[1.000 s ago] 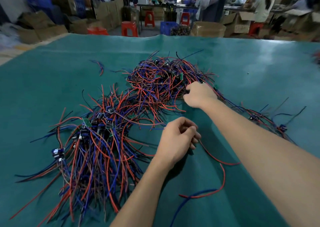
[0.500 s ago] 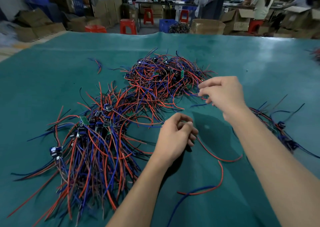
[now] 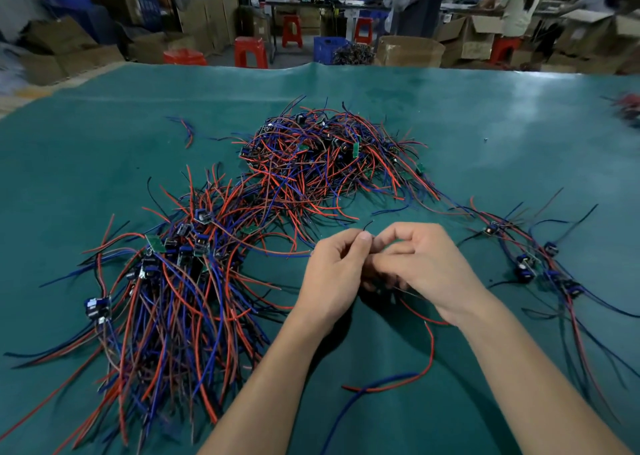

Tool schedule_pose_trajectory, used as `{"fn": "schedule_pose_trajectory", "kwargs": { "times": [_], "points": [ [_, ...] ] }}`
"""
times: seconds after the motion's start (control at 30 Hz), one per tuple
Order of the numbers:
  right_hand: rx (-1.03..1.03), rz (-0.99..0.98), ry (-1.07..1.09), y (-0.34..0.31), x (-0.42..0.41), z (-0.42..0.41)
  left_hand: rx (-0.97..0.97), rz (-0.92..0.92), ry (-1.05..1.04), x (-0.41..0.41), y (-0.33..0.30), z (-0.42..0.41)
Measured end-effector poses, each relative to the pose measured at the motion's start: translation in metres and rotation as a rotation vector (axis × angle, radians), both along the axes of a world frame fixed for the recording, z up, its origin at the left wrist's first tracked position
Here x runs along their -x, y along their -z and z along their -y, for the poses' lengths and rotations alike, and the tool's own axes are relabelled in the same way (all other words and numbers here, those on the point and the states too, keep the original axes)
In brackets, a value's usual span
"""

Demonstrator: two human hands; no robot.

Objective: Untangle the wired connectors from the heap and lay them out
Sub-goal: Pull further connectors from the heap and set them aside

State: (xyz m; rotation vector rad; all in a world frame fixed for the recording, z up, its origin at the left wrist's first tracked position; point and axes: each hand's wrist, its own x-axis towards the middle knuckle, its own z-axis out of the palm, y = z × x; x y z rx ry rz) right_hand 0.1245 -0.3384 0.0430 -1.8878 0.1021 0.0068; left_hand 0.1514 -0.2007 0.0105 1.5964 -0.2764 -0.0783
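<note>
Cardboard boxes [image 3: 408, 50], red stools [image 3: 251, 50] and other workers are filling the workshop behind a bench [image 3: 502, 115] covered in green sheeting. On that sheeting the far heap [image 3: 325, 156] of red and blue wired connectors is sitting well beyond the hands, a second combed-out spread [image 3: 166, 281] is lying to the left, and a thin trail of laid-out connectors [image 3: 530, 264] is running along the right side.

Both hands are meeting just in front of the heap. The left hand [image 3: 332, 278] is curling its fingers, with thumb and forefinger pinching a thin dark wire whose tip is poking up above the knuckles. The right hand [image 3: 422, 264] is arching over from the right, its fingers bent and closing on what looks like the same piece; whatever small part is sitting between the palms is hidden. So each grip is narrow and holding wire rather than lying wide. From under the hands a loose red and blue wire pair [image 3: 398, 383] is trailing toward the near edge.

The risk, as I am judging it, is in the pulling: if the trailing pair is snagging on neighbouring strands, a firm tug could be dragging other connectors out of the ordered spread or straining a wire at its joint. Pinching only the thin wire could also be letting it slip free.
</note>
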Motion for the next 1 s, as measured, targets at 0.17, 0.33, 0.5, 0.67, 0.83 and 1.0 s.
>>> {"fn": "schedule_pose_trajectory", "kwargs": {
  "times": [0.17, 0.33, 0.5, 0.67, 0.83, 1.0],
  "points": [
    [0.423, 0.076, 0.222, -0.008, -0.002, 0.042, 0.084, -0.101, -0.004, 0.001, 0.001, 0.003],
    [0.673, 0.090, 0.641, -0.012, 0.004, 0.079, 0.075, -0.127, 0.014, 0.000, 0.002, 0.004],
    [0.649, 0.129, 0.374, -0.010, -0.018, 0.043, 0.066, -0.129, 0.004, 0.000, 0.002, 0.003],
    [0.815, 0.102, 0.105, -0.022, -0.085, 0.021, 0.070, -0.120, 0.010, 0.002, -0.001, 0.004],
    [0.743, 0.088, 0.177, -0.026, -0.121, 0.022, 0.075, -0.131, 0.010, 0.002, -0.002, 0.003],
    [0.549, 0.242, 0.295, -0.027, -0.098, 0.023, 0.083, -0.125, 0.004, 0.000, 0.000, 0.004]
  ]
}}
